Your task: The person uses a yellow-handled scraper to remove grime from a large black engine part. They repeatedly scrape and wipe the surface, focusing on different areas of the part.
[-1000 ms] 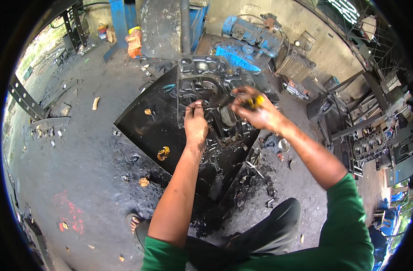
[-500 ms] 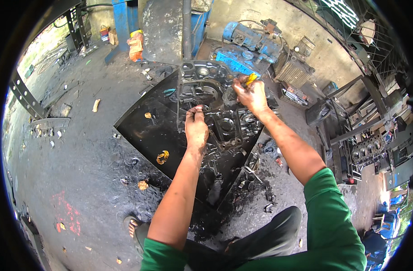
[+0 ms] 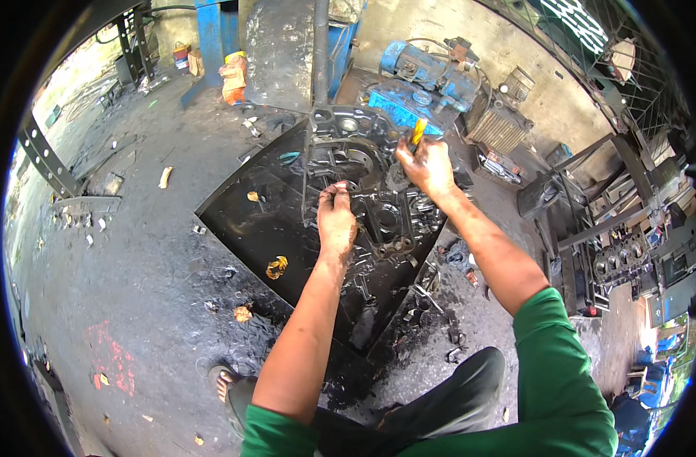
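Note:
A dark, oily metal engine casing [image 3: 373, 128] with round openings lies over a black tray [image 3: 245, 232]. My right hand [image 3: 430, 166] is closed around a tool with a yellow handle [image 3: 418, 131], above the casing's right side. The handle points up out of my fist; its working end is hidden by the hand and dark parts, so I cannot make out its kind. My left hand [image 3: 336, 221] is at the casing's left side, thumb and fingers bent together on its edge. Several small metal parts lie in oil around the casing's near end.
A blue motor-driven machine [image 3: 420, 65] stands by the wall beyond the tray, with a ribbed metal box [image 3: 499, 122] beside it. An engine block [image 3: 620, 254] rests on a rack at the right. Loose tools [image 3: 430, 298] lie on the oily floor by the tray's right edge.
The yellow handle has tipped more upright in my right hand. My left hand keeps its place at the casing's edge. The whole view has shifted slightly.

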